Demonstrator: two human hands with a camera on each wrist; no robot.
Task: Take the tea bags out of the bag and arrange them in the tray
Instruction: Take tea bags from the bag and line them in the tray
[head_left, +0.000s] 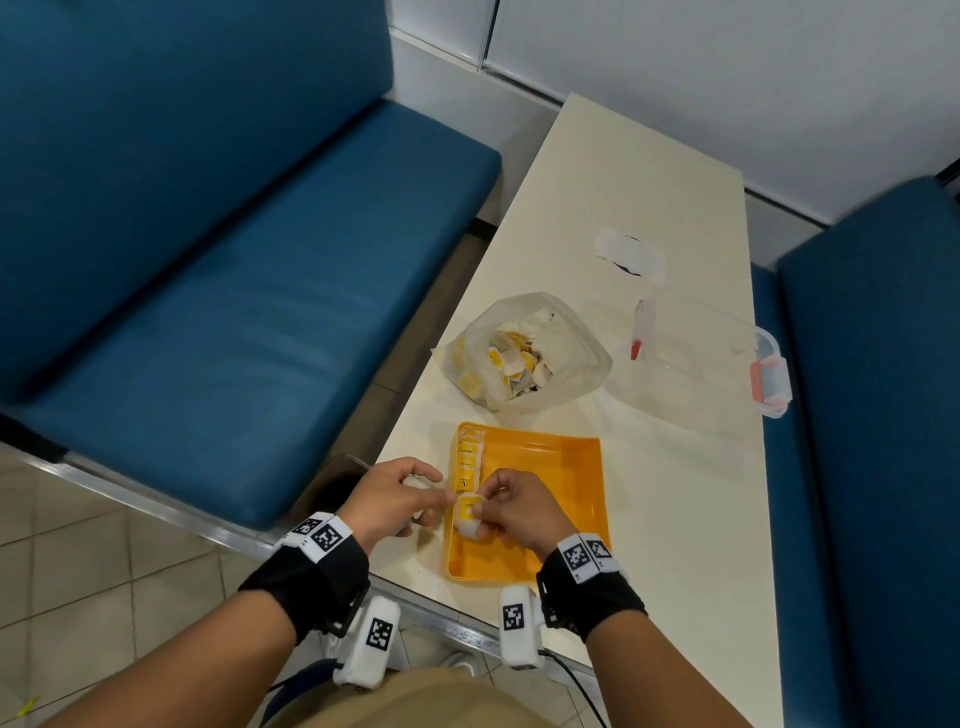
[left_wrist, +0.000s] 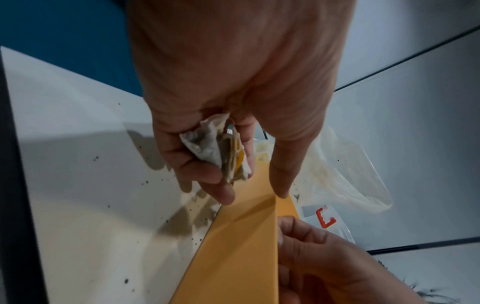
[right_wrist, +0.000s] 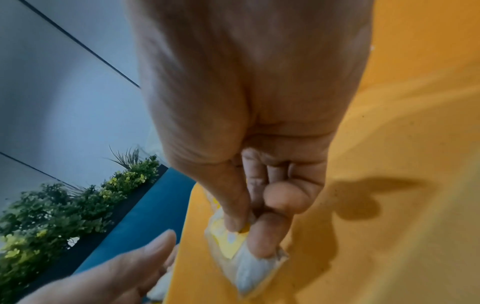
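Over tray (head_left: 582, 499) near-left corner: tea bag (head_left: 469, 514) pinched by right hand (head_left: 519, 512), spare bags (left_wrist: 221, 152) bunched in left hand (head_left: 387, 499). Paper probably light, floppy, tearable; best gripped gently by edge.

Orange tray (head_left: 571, 499): bare floor across its right and middle; row of tea bags (head_left: 467, 460) fills the left wall (both hands crowd the near-left corner). Beyond: plastic bag (head_left: 524, 353), clear container (head_left: 711, 358), bare table (head_left: 675, 519) rightward.
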